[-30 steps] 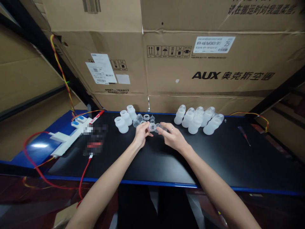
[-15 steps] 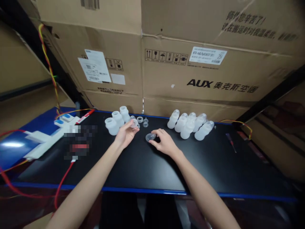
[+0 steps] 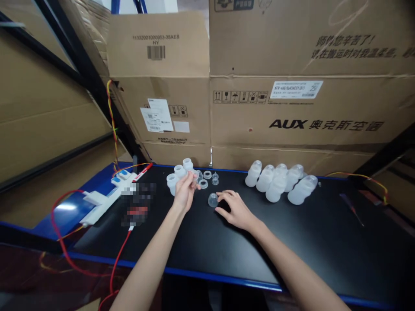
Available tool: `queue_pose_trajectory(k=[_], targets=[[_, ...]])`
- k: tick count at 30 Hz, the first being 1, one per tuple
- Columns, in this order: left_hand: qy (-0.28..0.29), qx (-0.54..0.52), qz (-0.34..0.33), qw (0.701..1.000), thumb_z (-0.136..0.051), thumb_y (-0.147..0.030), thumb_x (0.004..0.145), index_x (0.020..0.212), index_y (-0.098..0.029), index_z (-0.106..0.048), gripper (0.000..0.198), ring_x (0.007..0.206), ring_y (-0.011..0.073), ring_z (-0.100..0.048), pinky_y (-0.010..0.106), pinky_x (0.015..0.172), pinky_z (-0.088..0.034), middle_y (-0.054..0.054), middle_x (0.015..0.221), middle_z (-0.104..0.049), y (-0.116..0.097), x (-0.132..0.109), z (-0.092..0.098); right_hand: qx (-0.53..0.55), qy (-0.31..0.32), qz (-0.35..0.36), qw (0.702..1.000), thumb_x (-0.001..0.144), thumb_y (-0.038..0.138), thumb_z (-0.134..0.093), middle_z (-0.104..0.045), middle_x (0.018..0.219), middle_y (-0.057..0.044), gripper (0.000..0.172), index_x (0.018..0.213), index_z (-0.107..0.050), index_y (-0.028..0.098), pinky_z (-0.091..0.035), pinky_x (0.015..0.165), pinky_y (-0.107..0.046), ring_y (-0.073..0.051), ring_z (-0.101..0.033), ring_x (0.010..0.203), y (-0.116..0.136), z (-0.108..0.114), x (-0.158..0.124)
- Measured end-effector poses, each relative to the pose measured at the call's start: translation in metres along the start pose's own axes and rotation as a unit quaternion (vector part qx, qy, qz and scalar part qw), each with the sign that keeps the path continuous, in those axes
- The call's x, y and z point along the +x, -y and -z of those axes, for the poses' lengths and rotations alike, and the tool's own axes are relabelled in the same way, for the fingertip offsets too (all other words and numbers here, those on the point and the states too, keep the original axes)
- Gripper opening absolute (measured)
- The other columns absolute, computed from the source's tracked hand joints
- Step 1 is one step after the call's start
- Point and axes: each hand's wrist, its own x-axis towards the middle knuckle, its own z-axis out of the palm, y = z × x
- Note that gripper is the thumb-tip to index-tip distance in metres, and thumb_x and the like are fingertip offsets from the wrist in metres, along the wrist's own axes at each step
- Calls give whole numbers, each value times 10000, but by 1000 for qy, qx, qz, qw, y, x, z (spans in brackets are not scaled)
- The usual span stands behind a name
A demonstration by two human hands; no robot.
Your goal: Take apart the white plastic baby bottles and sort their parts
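A clear dome-shaped bottle cap [image 3: 212, 200] stands upright on the black tabletop. Beside its right edge is my right hand [image 3: 235, 209], thumb and fingers apart; whether the fingertips still touch the cap I cannot tell. My left hand [image 3: 184, 194] pinches a small clear plastic ring [image 3: 196, 174], partly hidden by the fingers. Three frosted open-necked bottles [image 3: 179, 171] stand just behind and left of that hand. To its right lie loose clear rings [image 3: 203, 184] and a clear bottle nipple [image 3: 215, 178].
Several frosted bottles with clear caps [image 3: 274, 190] stand at the back right. A screwdriver [image 3: 352, 209] lies further right. A white power strip [image 3: 103, 206] and red cable [image 3: 120, 255] occupy the left. Cardboard boxes [image 3: 246, 142] wall off the back.
The clear cap, tilted between my right fingers before, now stands upright on the table, and those fingers have spread. My left hand has turned more upright, still pinching the ring. The view has shifted left.
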Motion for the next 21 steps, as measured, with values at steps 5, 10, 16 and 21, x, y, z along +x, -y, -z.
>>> queue_pose_trajectory(k=[5, 10, 16, 21], targets=[[34, 195, -103, 975, -875, -584, 830, 779, -151, -793, 443, 694, 109, -507, 244, 630, -439, 43, 847, -623, 5, -9, 0, -27, 5, 47, 999, 1048, 386, -702, -519, 1627, -148, 377, 1410, -680, 283, -416, 1198, -627, -379, -485, 1481, 5, 0, -1], [155, 329, -205, 909, -812, -403, 923, 866, -215, -834, 198, 793, 149, -547, 268, 705, -460, 46, 895, -569, 16, -31, -13, 38, -95, -32, 994, 1088, 409, -614, -732, 1204, -106, 276, 1281, -648, 214, -556, 933, -422, -237, -714, 991, 4, 2, 3], [230, 331, -203, 893, -777, -383, 943, 869, -212, -812, 189, 855, 180, -580, 304, 786, -490, 71, 947, -617, 20, -37, -18, 85, -95, -39, 991, 1112, 390, -533, -761, 985, -52, 228, 1071, -681, 221, -510, 783, -325, -201, -685, 830, 7, 8, 3], [288, 309, -185, 887, -721, -394, 995, 871, -206, -817, 245, 896, 198, -632, 341, 876, -502, 84, 959, -660, 8, -39, -20, 174, -74, -48, 981, 1119, 445, -501, -681, 779, -13, 361, 890, -646, 207, -456, 666, -283, -159, -587, 671, 18, 11, 1]])
